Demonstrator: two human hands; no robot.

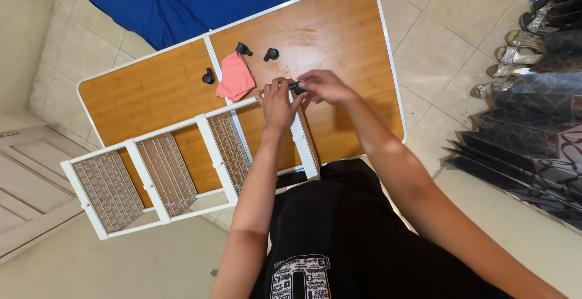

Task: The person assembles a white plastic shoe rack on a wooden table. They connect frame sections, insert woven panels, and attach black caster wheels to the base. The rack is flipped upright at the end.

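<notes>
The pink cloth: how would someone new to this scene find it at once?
Start at the wooden table with the white rim. The pink cloth lies near its middle seam, just beyond the white frame. It is the only soft, coloured thing among three small black casters.

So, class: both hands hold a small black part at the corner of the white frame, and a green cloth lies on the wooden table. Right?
Not quite: in the head view the cloth is pink, not green. The left hand and right hand do hold the small black part at the white frame on the wooden table.
</notes>
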